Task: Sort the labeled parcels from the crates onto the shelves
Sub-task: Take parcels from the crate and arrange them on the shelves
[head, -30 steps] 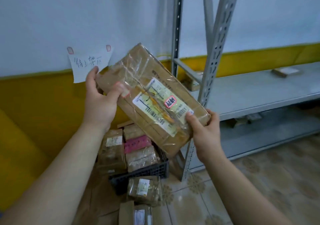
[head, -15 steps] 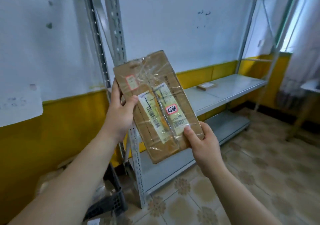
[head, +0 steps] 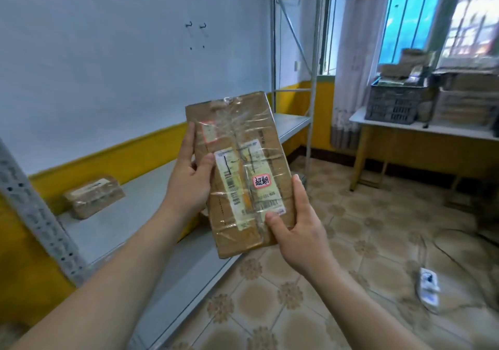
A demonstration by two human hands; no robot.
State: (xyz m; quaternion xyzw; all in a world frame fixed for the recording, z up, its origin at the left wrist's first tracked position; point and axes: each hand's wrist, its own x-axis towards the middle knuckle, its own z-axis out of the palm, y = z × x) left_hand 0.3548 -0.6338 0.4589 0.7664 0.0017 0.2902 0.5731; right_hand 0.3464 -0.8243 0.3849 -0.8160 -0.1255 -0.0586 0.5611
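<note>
R hand (head: 299,231) grips lower right corner, L hand (head: 189,185) grips upper left edge | taped cardboard parcel (head: 243,171) held upright in mid-air, over shelf (head: 140,209) front | prob light + stiff, tape looks slick, so hold by edges | 2nd parcel (head: 93,196) lying further back on shelf | crate (head: 394,101) w/ more on far table (head: 421,129)

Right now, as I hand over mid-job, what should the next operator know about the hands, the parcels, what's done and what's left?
Hands: left hand grips the parcel by its left edge; right hand grips its lower right corner.
The parcel is upright in the air beside the shelf, label toward the camera.
Done: one small parcel lies on the shelf.
Left: shelve this one; the crate on the table appears to hold more.
</note>
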